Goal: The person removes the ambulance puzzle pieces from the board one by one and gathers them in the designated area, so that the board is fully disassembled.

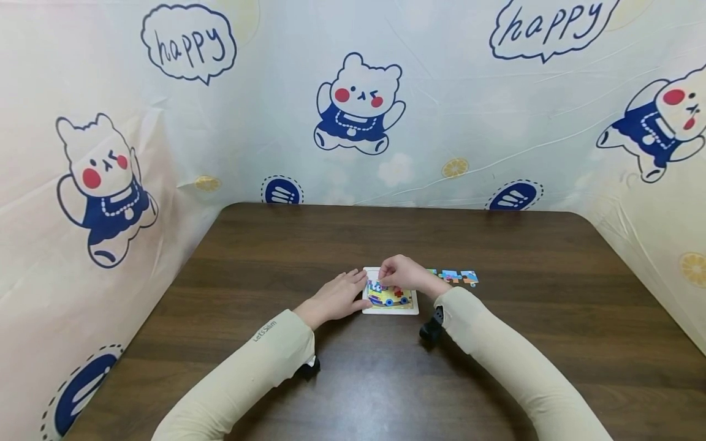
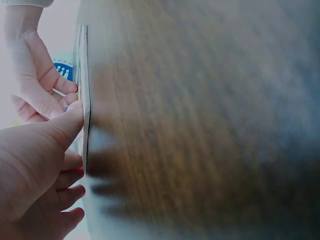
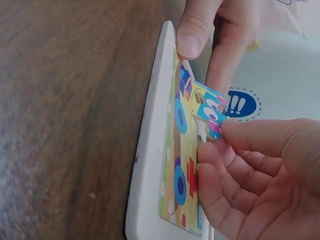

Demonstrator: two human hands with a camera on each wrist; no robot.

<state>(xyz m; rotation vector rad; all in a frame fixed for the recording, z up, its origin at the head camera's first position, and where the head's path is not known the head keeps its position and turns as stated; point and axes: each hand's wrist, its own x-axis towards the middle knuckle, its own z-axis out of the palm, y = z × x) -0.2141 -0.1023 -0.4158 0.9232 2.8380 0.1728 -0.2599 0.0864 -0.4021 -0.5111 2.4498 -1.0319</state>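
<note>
A white-framed jigsaw puzzle tray point(image 1: 416, 304) lies on the table, its picture a yellow vehicle with blue wheels and a red cross. My right hand point(image 1: 405, 274) pinches a puzzle piece point(image 3: 211, 111) with cartoon eyes between thumb and fingers. That piece stands tilted up from the picture, its lower side at the assembled part. Along the tray's left side rests my left hand point(image 1: 337, 297), fingers extended; its thumb point(image 3: 191, 42) presses at the frame's near corner in the right wrist view. Edge-on in the left wrist view, the tray point(image 2: 85, 145) hides its picture.
Several loose puzzle pieces point(image 1: 469, 277) lie right of the tray, partly behind my right wrist. The brown wooden table point(image 1: 265, 257) meets a patterned cloth point(image 1: 441, 122) at the back and sides. Black wrist devices point(image 1: 432, 327) hang beneath both sleeves.
</note>
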